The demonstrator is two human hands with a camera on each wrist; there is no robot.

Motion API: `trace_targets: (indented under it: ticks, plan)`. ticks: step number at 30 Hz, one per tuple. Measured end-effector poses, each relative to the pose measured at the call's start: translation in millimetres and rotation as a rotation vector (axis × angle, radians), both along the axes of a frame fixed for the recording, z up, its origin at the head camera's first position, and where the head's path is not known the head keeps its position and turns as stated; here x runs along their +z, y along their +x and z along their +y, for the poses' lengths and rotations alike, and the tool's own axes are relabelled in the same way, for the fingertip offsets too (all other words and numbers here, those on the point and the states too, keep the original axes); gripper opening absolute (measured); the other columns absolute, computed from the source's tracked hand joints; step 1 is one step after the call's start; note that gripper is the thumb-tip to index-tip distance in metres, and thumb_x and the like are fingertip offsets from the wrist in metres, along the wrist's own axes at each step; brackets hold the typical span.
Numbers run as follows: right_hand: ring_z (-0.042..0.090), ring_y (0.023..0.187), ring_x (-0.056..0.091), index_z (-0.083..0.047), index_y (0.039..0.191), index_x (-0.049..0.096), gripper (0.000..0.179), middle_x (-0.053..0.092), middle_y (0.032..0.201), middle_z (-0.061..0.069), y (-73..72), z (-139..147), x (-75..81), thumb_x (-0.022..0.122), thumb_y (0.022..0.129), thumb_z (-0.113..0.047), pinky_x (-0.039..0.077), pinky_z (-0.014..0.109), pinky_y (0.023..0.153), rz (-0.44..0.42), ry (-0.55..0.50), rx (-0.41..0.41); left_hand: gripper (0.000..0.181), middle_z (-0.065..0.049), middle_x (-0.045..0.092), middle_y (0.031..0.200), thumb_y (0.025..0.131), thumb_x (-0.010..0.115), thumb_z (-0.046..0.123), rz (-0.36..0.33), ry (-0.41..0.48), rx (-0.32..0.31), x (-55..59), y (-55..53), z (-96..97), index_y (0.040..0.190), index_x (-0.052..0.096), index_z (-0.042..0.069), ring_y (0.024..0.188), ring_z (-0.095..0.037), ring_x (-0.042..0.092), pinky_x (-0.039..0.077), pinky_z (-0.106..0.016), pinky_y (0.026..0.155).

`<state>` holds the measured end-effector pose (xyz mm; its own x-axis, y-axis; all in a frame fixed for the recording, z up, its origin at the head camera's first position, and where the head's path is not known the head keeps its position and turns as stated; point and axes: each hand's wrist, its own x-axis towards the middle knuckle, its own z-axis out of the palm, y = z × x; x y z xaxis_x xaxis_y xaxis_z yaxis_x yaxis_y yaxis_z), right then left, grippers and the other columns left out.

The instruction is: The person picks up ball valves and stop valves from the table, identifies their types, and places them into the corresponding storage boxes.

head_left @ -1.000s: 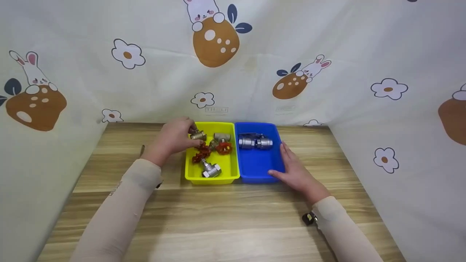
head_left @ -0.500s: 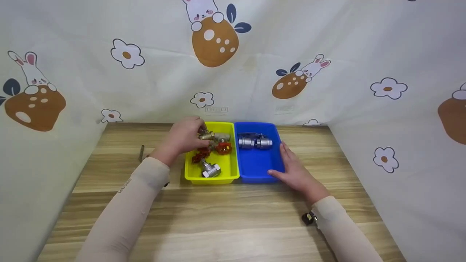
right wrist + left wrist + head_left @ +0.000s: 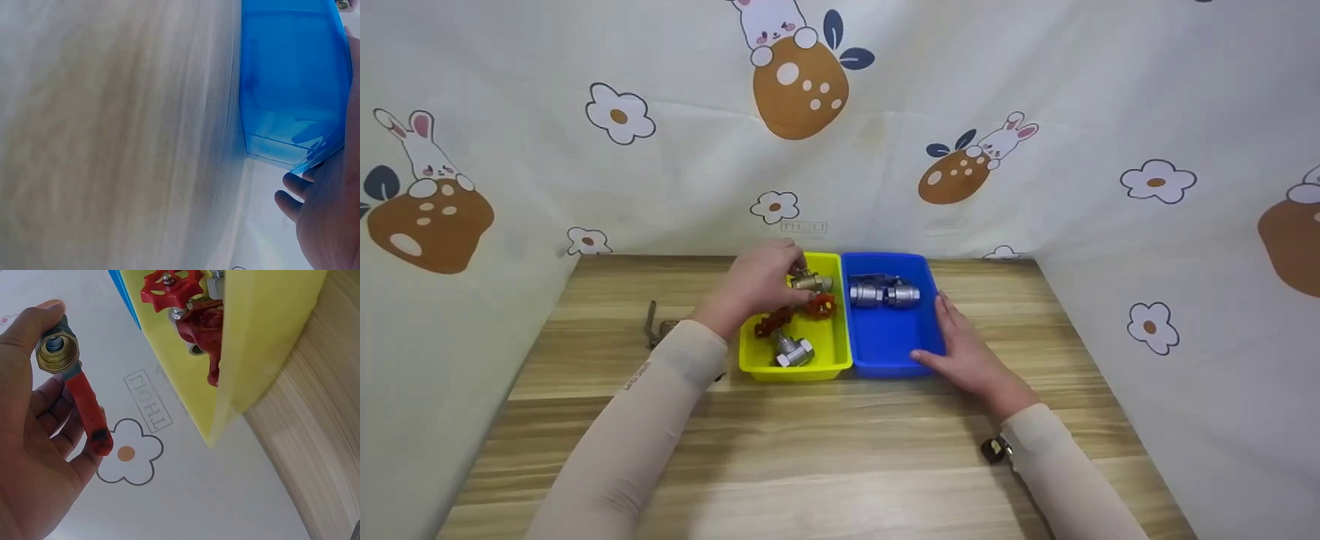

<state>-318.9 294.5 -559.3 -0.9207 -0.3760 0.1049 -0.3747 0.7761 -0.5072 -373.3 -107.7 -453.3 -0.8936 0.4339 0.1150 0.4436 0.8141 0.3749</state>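
Note:
In the head view my left hand [image 3: 761,283] is above the yellow bin [image 3: 831,358], gripping a brass ball valve [image 3: 810,282]. The left wrist view shows that ball valve's threaded opening [image 3: 57,354] and its red lever [image 3: 87,410], with thumb and fingers around the body. Below the hand, the bin holds valves with red handwheels [image 3: 820,306] and a silver valve [image 3: 795,351]. My right hand [image 3: 971,358] rests on the right side of the blue bin [image 3: 889,352], fingers extended along the wall and thumb at the rim. Two silver ball valves [image 3: 883,295] lie in that bin.
The two bins stand side by side against the patterned cloth backdrop [image 3: 870,172]. On the wooden table [image 3: 825,442], left of the yellow bin, lies another valve with a lever [image 3: 654,328], partly hidden by my left sleeve [image 3: 634,420].
My left hand has moved right over the yellow bin with the ball valve, uncovering more of the valve on the table. The right hand has stayed at the blue bin.

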Motion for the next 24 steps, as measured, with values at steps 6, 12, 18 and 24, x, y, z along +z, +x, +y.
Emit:
trace_targets:
  ticks: [6, 12, 18, 24]
  plan:
    - [0.046, 0.168, 0.011, -0.004, 0.177, 0.006, 0.119, 0.004, 0.185, 0.016, 0.4, 0.8, -1.0, 0.073, 0.100, -0.065, 0.018, 0.065, 0.132, -0.006, 0.002, -0.006, 0.053, -0.001, 0.064, 0.111, 0.092, 0.089, 0.047, 0.016, -0.018, -0.025, -0.1, 0.3, 9.8, 0.125, 0.072, 0.010, 0.102, -0.026, 0.059, 0.056, -0.044, 0.094]
    - [0.044, 0.168, 0.011, -0.004, 0.177, 0.006, 0.119, 0.004, 0.186, 0.015, 1.0, 1.1, -0.6, 0.072, 0.100, -0.066, 0.018, 0.064, 0.133, -0.003, 0.002, -0.003, 0.052, 0.000, 0.064, 0.108, 0.091, 0.090, 0.047, 0.030, -0.024, -0.036, -0.1, -1.0, 18.5, 0.123, 0.072, 0.011, 0.101, -0.026, 0.059, 0.055, -0.045, 0.093]
    - [0.045, 0.168, 0.012, -0.003, 0.177, 0.006, 0.120, 0.004, 0.186, 0.015, 0.9, 0.1, 0.4, 0.074, 0.099, -0.065, 0.019, 0.064, 0.133, -0.010, -0.004, -0.009, 0.051, -0.001, 0.065, 0.115, 0.093, 0.089, 0.045, 0.035, -0.041, -0.078, 2.3, -3.3, 27.2, 0.126, 0.070, 0.011, 0.107, -0.026, 0.059, 0.055, -0.046, 0.099]
    - [0.046, 0.168, 0.014, 0.000, 0.176, 0.008, 0.118, 0.007, 0.184, 0.020, -0.7, -1.6, 0.0, 0.076, 0.100, -0.060, 0.019, 0.063, 0.133, -0.001, -0.007, -0.010, 0.052, -0.004, 0.064, 0.120, 0.095, 0.089, 0.044, 0.091, -0.104, -0.139, 7.4, -4.2, 37.2, 0.130, 0.070, 0.010, 0.110, -0.027, 0.059, 0.054, -0.047, 0.102]
